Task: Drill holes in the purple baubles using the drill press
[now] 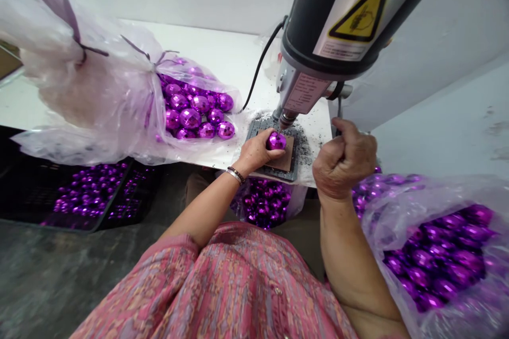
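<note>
My left hand [254, 152] grips a shiny purple faceted ball [275, 141] and holds it on a small brown pad [287, 160] under the tip of a bench drill [314, 58]. The drill bit touches the ball's top. My right hand [344, 161] is closed in a fist around the drill's lever handle, which is mostly hidden by the fingers. The pad rests on a grey metal base plate [292, 172] dusted with dark shavings.
A clear plastic bag [119, 95] with several purple balls [196, 111] lies on the white table at left. Another bag of balls [441, 254] sits at right. A black crate [83, 196] of balls stands below left, and more balls [264, 204] lie under the table.
</note>
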`<act>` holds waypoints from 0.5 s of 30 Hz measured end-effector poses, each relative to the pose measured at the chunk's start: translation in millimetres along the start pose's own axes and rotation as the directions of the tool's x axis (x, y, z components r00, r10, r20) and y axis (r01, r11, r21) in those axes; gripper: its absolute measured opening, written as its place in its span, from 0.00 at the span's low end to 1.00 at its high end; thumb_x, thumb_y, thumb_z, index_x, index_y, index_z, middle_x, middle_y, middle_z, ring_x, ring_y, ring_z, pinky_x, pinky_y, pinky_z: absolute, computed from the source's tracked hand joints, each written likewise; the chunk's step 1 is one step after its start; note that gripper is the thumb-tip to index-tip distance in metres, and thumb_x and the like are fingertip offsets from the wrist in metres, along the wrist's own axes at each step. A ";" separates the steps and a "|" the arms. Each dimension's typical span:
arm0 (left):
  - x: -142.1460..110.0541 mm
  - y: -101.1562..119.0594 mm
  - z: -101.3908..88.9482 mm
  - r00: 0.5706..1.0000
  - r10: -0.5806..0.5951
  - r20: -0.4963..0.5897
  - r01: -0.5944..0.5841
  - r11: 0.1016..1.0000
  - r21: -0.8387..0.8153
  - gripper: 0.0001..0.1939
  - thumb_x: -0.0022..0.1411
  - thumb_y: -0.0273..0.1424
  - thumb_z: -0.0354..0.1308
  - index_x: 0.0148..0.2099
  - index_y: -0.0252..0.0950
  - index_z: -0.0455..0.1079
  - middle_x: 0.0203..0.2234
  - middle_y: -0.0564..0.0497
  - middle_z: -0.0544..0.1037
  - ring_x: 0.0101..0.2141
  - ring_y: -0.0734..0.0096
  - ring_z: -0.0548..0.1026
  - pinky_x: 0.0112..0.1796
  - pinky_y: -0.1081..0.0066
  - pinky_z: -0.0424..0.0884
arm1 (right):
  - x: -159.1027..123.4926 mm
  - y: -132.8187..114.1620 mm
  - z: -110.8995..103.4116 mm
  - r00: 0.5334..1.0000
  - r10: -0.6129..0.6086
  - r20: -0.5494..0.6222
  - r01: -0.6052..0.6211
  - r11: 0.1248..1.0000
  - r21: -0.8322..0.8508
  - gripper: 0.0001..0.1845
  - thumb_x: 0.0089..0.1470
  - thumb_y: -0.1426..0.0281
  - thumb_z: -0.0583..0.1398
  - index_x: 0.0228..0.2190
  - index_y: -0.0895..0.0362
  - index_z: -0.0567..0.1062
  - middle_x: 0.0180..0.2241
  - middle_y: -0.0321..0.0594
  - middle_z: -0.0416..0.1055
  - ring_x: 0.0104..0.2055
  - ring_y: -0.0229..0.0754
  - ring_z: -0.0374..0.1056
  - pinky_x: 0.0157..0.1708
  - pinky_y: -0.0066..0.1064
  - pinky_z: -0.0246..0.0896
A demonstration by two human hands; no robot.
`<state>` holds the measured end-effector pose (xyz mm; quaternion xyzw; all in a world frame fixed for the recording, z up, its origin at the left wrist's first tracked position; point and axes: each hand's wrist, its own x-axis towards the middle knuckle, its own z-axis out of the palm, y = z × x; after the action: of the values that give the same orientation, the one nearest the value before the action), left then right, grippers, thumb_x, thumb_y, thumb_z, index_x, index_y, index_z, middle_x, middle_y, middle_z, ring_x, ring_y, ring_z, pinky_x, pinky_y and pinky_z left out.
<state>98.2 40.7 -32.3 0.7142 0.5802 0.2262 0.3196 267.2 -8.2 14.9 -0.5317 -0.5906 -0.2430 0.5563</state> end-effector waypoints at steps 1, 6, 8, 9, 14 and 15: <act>0.1 -0.6 0.8 1.000 0.001 -0.003 -0.001 1.000 -0.004 0.29 0.60 0.42 0.69 0.61 0.45 0.72 0.53 0.51 0.82 0.54 0.55 0.79 0.54 0.65 0.72 | 0.5 -0.7 -0.4 1.000 0.004 -0.010 -0.003 1.000 0.015 0.23 0.67 0.62 0.47 0.42 0.53 0.81 0.33 0.41 0.72 0.33 0.33 0.62 0.42 0.31 0.62; 1.1 -1.7 3.5 1.000 0.000 -0.016 0.000 1.000 -0.022 0.29 0.59 0.40 0.70 0.62 0.43 0.72 0.53 0.49 0.82 0.53 0.55 0.79 0.54 0.64 0.72 | 50.4 -17.8 -11.8 0.999 0.040 -0.024 -0.038 0.996 0.085 0.26 0.69 0.61 0.46 0.49 0.60 0.78 0.46 0.44 0.74 0.44 0.32 0.69 0.49 0.31 0.64; -0.5 -0.5 1.5 1.000 0.001 -0.017 -0.002 0.999 -0.039 0.29 0.59 0.37 0.70 0.62 0.41 0.72 0.53 0.49 0.82 0.54 0.56 0.79 0.55 0.64 0.72 | 84.0 -25.2 -13.4 0.993 0.106 0.045 -0.111 0.987 0.115 0.25 0.68 0.65 0.46 0.47 0.62 0.79 0.45 0.42 0.75 0.48 0.32 0.71 0.54 0.32 0.62; -2.8 0.0 -0.5 1.000 0.005 -0.019 -0.006 0.998 -0.055 0.29 0.59 0.36 0.70 0.62 0.40 0.72 0.53 0.49 0.82 0.54 0.56 0.79 0.55 0.64 0.72 | 99.4 -27.8 -12.4 0.981 0.171 0.089 -0.182 0.976 0.120 0.25 0.66 0.69 0.45 0.45 0.63 0.79 0.43 0.41 0.75 0.46 0.31 0.71 0.53 0.31 0.62; -34.4 -2.2 -16.0 0.998 0.058 -0.016 -0.059 0.986 -0.157 0.34 0.57 0.30 0.71 0.65 0.35 0.69 0.57 0.44 0.80 0.56 0.58 0.78 0.59 0.63 0.71 | 135.1 -31.1 0.0 0.955 0.260 0.142 -0.275 0.957 0.097 0.27 0.64 0.78 0.41 0.43 0.65 0.79 0.39 0.43 0.75 0.41 0.31 0.72 0.49 0.28 0.62; -43.8 -3.7 -18.5 0.997 0.074 0.003 -0.072 0.984 -0.165 0.36 0.56 0.30 0.72 0.66 0.35 0.68 0.58 0.43 0.79 0.57 0.57 0.77 0.60 0.63 0.71 | 135.3 -30.0 1.2 0.950 0.275 0.150 -0.289 0.954 0.081 0.27 0.65 0.78 0.40 0.43 0.66 0.79 0.38 0.44 0.75 0.42 0.31 0.72 0.49 0.28 0.62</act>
<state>73.0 2.1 -20.0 0.7071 0.5315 0.2818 0.3716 264.7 31.7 147.6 -0.5970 -0.5571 -0.0935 0.5696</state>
